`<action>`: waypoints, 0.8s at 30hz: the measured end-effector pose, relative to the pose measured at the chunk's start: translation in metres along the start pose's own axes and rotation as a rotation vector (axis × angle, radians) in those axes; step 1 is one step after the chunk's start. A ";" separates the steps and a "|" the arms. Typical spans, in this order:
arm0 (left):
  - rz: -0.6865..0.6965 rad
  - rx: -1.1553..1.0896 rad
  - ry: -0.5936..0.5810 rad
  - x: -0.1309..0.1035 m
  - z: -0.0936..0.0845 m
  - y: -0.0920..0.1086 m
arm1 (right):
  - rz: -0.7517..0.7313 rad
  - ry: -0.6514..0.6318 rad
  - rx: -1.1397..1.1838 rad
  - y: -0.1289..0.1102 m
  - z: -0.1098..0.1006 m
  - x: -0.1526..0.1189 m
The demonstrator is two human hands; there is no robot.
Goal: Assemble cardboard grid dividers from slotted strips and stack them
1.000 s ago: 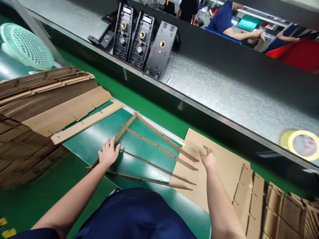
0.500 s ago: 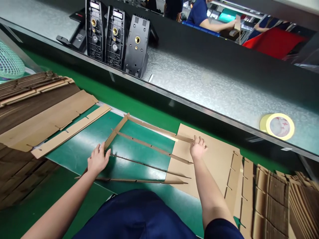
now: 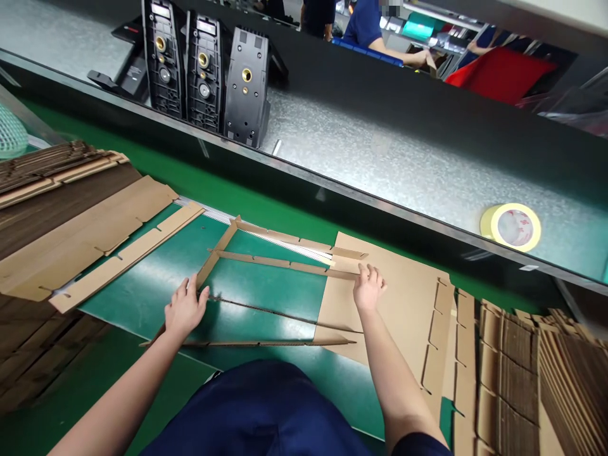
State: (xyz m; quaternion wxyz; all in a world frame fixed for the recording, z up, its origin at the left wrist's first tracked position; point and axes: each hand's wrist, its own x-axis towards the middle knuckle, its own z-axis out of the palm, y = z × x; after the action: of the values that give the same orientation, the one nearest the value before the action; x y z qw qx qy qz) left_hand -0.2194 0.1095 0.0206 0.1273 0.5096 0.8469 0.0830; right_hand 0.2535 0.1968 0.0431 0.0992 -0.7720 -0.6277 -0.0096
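Observation:
Slotted cardboard strips stand on edge on the green tabletop, several long ones joined at the left to one cross strip (image 3: 222,248). My left hand (image 3: 185,309) straddles the near part of this cross strip, thumb on one side and fingers on the other. At the free right end of the second long strip (image 3: 289,264), my right hand (image 3: 369,288) has its fingers closed round the tip. The farthest long strip (image 3: 299,240) lies just beyond that hand. Closer to my body run two more, a thin strip (image 3: 270,311) and the nearest strip (image 3: 266,344). A flat cardboard sheet (image 3: 394,304) lies beneath their right ends.
Stacked cardboard (image 3: 71,234) fills the left side, with a loose slotted strip (image 3: 128,256) beside it. More slotted pieces (image 3: 513,373) stand at the right. On the raised metal shelf are black plastic housings (image 3: 247,88) and a yellow tape roll (image 3: 513,227). A co-worker (image 3: 365,28) is beyond.
My right hand has moved from the end of the farthest strip to the end of the second strip, nearer me. My left hand stays on the cross strip. The view has shifted slightly.

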 end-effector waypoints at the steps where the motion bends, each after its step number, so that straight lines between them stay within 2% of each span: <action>1: -0.003 -0.002 -0.002 0.000 0.000 0.000 | 0.037 0.059 0.017 -0.001 -0.002 0.002; 2: -0.005 -0.004 -0.004 -0.001 -0.001 0.001 | 0.046 0.046 0.052 -0.002 -0.004 0.002; 3: -0.006 -0.006 -0.005 -0.001 -0.001 0.001 | 0.026 -0.032 0.099 -0.002 -0.005 0.000; 7: 0.018 0.016 0.029 -0.008 -0.003 -0.007 | -0.165 -0.475 0.285 0.006 -0.002 -0.035; 9: 0.054 0.045 0.039 -0.013 -0.004 -0.014 | -0.204 -0.681 0.368 0.012 -0.001 -0.056; 11: 0.099 0.071 0.021 -0.017 -0.004 -0.021 | -0.201 -0.822 0.435 0.016 0.000 -0.071; 12: 0.118 0.082 0.009 -0.018 -0.004 -0.024 | -0.186 -0.838 0.451 0.016 -0.001 -0.075; 14: 0.137 0.102 -0.003 -0.019 -0.003 -0.028 | -0.187 -0.787 0.435 0.014 -0.003 -0.077; 18: 0.138 0.129 0.009 -0.016 0.000 -0.028 | -0.316 -0.682 0.163 0.003 -0.009 -0.072; 20: 0.143 0.130 0.007 -0.015 0.001 -0.027 | -0.320 -0.653 0.042 -0.002 -0.011 -0.071; 22: 0.150 0.128 0.004 -0.015 0.002 -0.027 | -0.261 -0.538 -0.007 -0.004 -0.013 -0.074; 24: 0.161 0.130 0.001 -0.016 0.002 -0.028 | -0.227 -0.359 -0.022 -0.004 -0.016 -0.081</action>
State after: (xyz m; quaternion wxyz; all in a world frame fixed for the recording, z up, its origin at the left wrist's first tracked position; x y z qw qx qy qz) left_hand -0.2349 0.0822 0.0137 0.0864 0.5831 0.8069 0.0383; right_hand 0.2344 0.1170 0.0477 -0.0243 -0.6868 -0.7181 0.1098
